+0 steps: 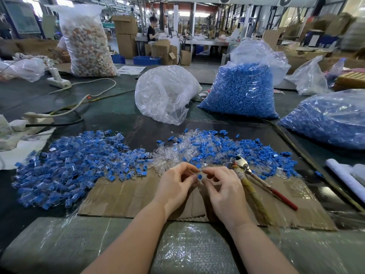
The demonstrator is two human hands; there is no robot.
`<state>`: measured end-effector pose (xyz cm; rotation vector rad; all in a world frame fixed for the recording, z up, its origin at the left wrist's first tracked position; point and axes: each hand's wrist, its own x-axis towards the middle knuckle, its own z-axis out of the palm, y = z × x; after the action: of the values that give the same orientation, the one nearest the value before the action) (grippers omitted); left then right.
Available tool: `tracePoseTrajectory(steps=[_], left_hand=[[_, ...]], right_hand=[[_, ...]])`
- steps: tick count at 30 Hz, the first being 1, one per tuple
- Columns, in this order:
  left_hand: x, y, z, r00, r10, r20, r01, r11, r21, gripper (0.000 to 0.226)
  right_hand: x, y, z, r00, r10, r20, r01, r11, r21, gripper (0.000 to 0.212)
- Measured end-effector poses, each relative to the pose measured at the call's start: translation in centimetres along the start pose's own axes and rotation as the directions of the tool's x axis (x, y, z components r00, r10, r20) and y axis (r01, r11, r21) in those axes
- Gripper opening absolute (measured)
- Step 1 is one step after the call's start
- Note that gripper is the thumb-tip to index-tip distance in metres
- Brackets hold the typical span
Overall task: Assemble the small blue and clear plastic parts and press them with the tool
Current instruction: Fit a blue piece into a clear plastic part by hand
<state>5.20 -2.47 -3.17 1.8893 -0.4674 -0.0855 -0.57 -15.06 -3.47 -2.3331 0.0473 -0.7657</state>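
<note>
- The left hand (pixel 175 184) and the right hand (pixel 223 186) are meeting fingertip to fingertip above the flat brown cardboard sheet (pixel 126 196), both pinching the small blue plastic plug (pixel 199 176) between them; a clear piece is probably there too, but it is too faint to tell
- The step in hand appears to be seating the blue plug into its clear shell, so keeping both parts square to each other should be helping them slide home without jamming
- The loose heap of blue plugs and clear plastic shells (pixel 217 149) is lying just beyond the fingers
- The metal pliers with wrapped handles (pixel 254 180) are resting on the cardboard just beside the right hand, within easy reach for pressing
- The pile of joined blue-and-clear pieces (pixel 75 165) is spreading over the tabletop (pixel 110 107) to the left, well placed for dropping finished ones
</note>
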Motion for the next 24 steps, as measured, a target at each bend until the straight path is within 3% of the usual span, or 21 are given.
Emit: tracePoseTrajectory(steps=[15, 20, 22, 24], left_hand=[[0.3, -0.1, 0.2, 1.000, -0.010, 0.003, 0.010, 0.999, 0.033, 0.015], [0.5, -0.1, 0.0, 1.000, -0.028, -0.006, 0.028, 0.999, -0.017, 0.015], [0.6, -0.1, 0.0, 0.999, -0.040, -0.011, 0.040, 0.998, -0.051, 0.013], [0.6, -0.1, -0.1, 0.999, -0.051, -0.021, 0.049, 0.995, -0.083, 0.010]], right_hand=[[0.1, 0.1, 0.0, 0.998, -0.029, 0.051, 0.032, 0.998, -0.060, 0.020], [0.3, -0.2, -0.5, 0.998, -0.054, -0.011, 0.052, 0.990, -0.131, 0.019], [0.5, -0.2, -1.2, 0.999, -0.015, -0.052, 0.003, 0.978, -0.209, 0.024], [0.8, 0.0, -2.3, 0.990, 0.134, -0.037, -0.139, 0.915, -0.378, 0.036]])
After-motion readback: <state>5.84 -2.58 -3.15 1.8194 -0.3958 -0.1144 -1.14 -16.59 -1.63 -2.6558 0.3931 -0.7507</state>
